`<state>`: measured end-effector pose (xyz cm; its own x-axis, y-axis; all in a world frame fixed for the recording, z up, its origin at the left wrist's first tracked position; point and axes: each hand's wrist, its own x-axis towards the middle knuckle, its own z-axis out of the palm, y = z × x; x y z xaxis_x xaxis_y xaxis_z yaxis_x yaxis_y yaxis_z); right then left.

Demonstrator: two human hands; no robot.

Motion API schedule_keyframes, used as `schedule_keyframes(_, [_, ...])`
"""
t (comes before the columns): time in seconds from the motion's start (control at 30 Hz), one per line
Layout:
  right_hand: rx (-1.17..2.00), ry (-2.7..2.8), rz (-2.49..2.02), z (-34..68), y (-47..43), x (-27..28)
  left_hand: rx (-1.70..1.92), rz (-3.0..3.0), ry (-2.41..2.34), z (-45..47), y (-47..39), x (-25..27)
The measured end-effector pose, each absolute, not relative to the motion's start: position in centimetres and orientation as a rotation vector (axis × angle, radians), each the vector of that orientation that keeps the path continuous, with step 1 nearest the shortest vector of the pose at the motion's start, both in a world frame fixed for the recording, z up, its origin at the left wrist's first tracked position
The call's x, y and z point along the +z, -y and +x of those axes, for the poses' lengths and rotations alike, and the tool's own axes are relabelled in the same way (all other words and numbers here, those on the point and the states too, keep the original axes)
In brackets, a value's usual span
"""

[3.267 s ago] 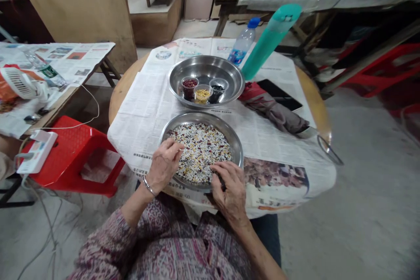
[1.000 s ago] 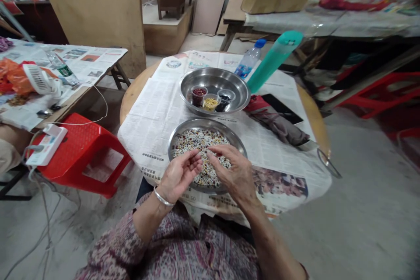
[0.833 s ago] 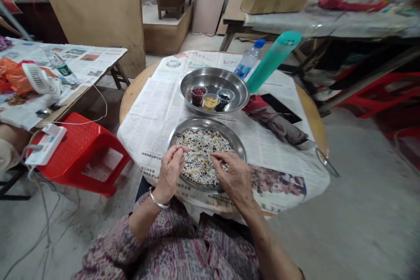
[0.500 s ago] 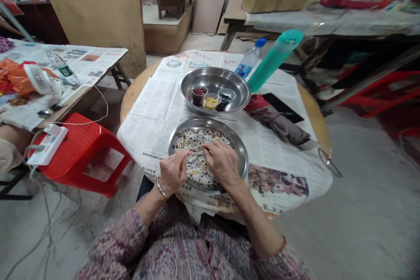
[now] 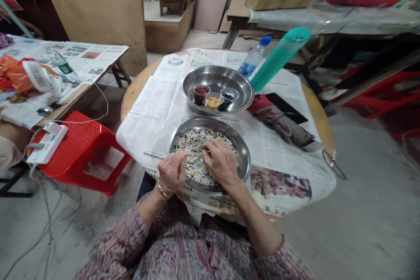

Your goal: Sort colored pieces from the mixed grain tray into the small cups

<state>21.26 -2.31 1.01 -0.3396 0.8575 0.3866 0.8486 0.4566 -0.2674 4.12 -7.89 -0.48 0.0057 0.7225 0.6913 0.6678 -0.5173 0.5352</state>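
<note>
A shallow steel basin (image 5: pixel 244 157) in front of me holds a mix of white rice-like grains with yellow, dark red and black ones (image 5: pixel 193 140). My left hand (image 5: pixel 171 171) is closed over the basin's near left rim, thumb and forefinger pressed together; anything in them is too small to make out. Over the middle of the grains, my right hand (image 5: pixel 222 162) has its fingers bent down and drawn together, the tips partly hidden. Behind stands a second steel basin (image 5: pixel 243 89) with three clear cups: dark red beans (image 5: pixel 201 91), yellow grains (image 5: pixel 213 102) and black beans (image 5: pixel 225 103).
Newspaper (image 5: pixel 147 118) covers the round table. At its back right are a water bottle (image 5: pixel 252 61), a tall teal bottle (image 5: pixel 280 60), a folded umbrella (image 5: pixel 282 124) and a black flat object (image 5: pixel 287 108). A red stool (image 5: pixel 78 153) bearing a power strip (image 5: pixel 49 142) stands left.
My right hand has shifted slightly within the grains, and its fingers are bent a little more. My left hand stays nearly in place. The camera view has moved slightly.
</note>
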Motion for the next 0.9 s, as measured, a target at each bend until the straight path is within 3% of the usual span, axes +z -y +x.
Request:
schedule_keyframes(0.3, [0.074,2.432,-1.329,20.0,2.3,1.2,1.595,2.195,-1.493,4.1,7.8,-0.5])
schedule_keyframes(0.9, [0.121,2.268,-1.366,20.9,2.1,0.9,1.583,2.132,-1.459,4.1,7.8,-0.5])
